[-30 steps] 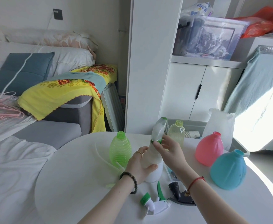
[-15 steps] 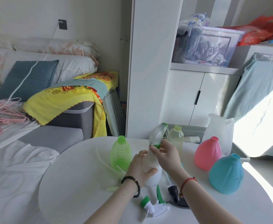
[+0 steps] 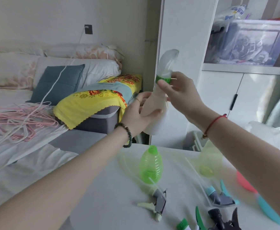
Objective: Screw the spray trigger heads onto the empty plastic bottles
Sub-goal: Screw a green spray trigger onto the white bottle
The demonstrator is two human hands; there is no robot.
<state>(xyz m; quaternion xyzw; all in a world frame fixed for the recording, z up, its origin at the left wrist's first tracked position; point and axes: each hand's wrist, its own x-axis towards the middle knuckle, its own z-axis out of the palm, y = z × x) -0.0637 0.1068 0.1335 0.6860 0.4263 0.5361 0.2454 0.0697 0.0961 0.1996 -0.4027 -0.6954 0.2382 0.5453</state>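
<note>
I hold a white bottle (image 3: 154,113) up in the air in front of the white cabinet pillar. My left hand (image 3: 136,113) wraps its body. My right hand (image 3: 177,90) pinches the green collar (image 3: 162,79) of the translucent white spray head (image 3: 166,63) seated on the bottle's neck. On the white table (image 3: 112,196) below stand an open green ribbed bottle (image 3: 151,165) and a pale yellow bottle (image 3: 207,161). Loose trigger heads lie near the front: a grey one (image 3: 159,200), a light blue one (image 3: 219,196), a green one (image 3: 190,221) and a black one (image 3: 222,219).
A pink bottle (image 3: 244,181) and a blue bottle (image 3: 270,211) show partly behind my right forearm. A sofa with a yellow cloth (image 3: 92,100) and pink hangers (image 3: 16,120) lies to the left. White cabinet doors (image 3: 232,100) stand behind the table.
Both hands have lifted the white bottle off the table to chest height. The camera has tilted so the table objects sit lower in view. My right fingers stay on the green collar.
</note>
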